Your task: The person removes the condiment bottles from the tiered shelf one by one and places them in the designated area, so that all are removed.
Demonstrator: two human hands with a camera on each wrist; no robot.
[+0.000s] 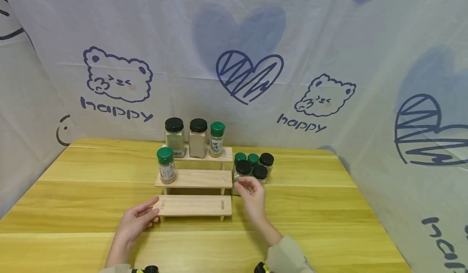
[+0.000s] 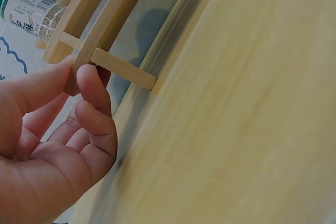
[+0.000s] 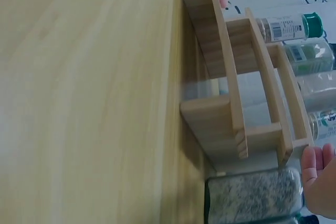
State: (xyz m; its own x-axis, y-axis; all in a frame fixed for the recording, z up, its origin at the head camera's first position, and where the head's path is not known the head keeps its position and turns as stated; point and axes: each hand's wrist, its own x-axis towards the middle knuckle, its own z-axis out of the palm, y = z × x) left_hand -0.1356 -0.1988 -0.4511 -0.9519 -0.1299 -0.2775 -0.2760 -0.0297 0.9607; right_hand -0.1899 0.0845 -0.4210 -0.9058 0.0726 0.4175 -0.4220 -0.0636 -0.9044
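Observation:
A three-step wooden spice rack (image 1: 193,206) stands on the table. My left hand (image 1: 135,220) pinches the left end of its lowest board between thumb and fingers, seen close up in the left wrist view. On the middle step, at the left, is a green-capped spice bottle (image 1: 166,167). The top step bears two black-capped jars, one greenish (image 1: 174,139) and one pale (image 1: 198,139), plus another green-capped bottle (image 1: 216,141). My right hand (image 1: 252,198) is at the rack's right side, fingers loosely bent and nothing in them, near a large speckled jar (image 3: 254,195).
Right of the rack several jars and bottles cluster tightly, among them a black-capped jar (image 1: 266,161) and a green-capped bottle (image 1: 253,159). The wood-grain table (image 1: 314,224) ends at a printed cloth (image 1: 175,70) hanging behind it.

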